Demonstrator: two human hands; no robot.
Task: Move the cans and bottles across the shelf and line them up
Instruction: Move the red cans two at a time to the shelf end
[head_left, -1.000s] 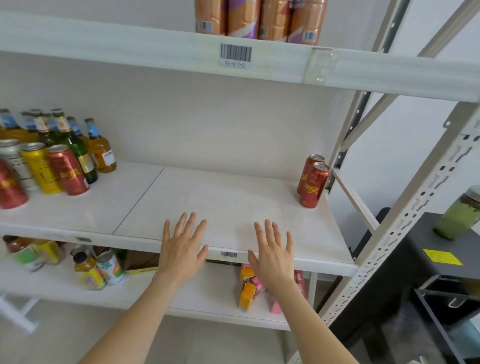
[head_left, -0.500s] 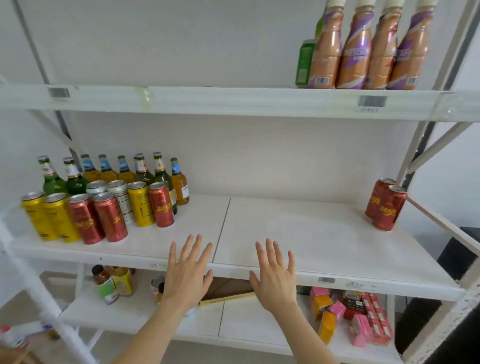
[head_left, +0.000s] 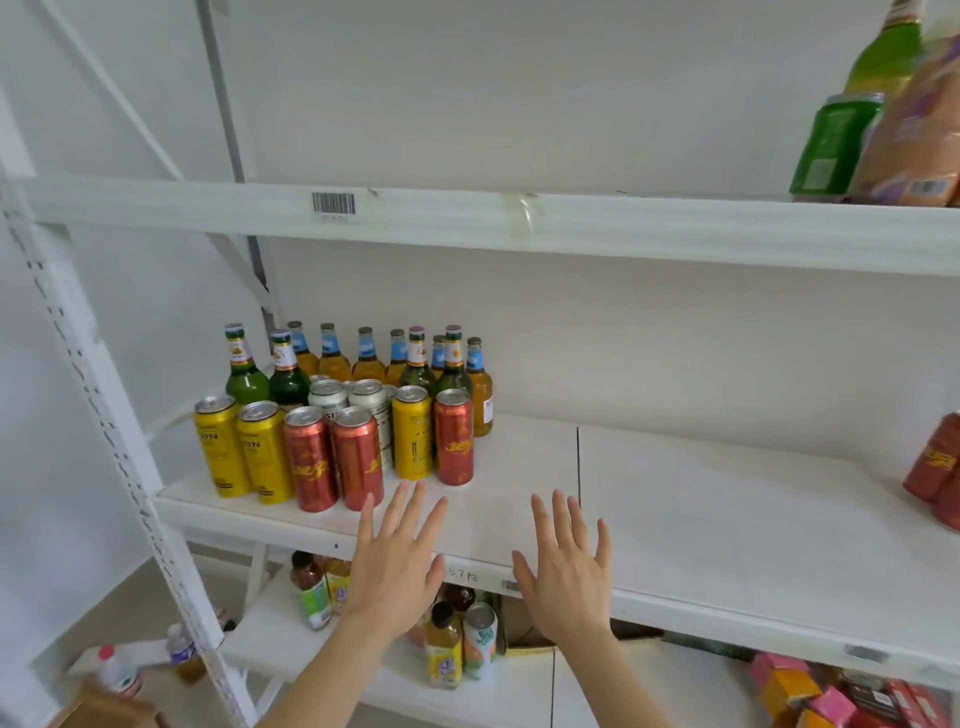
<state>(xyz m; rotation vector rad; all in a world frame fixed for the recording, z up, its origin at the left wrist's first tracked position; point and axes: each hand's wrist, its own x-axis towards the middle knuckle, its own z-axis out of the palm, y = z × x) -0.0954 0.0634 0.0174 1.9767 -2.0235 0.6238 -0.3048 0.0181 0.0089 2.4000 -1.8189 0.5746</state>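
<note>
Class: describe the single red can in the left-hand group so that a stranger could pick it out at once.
On the middle shelf, find the crowd of drinks at its left end. The red can stands at the crowd's front right corner. Unlike the paired red cans further left, it has a yellow can on its left and bare shelf on its right.

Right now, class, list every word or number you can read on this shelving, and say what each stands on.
"ON": the end of a longer word, on both yellow cans.
"57 12": handwritten on the middle shelf's front edge; the reading is rough.
Barcode label on the upper shelf edge: digits too small to read.
Red cans and bottles: print too blurred to read.
</note>
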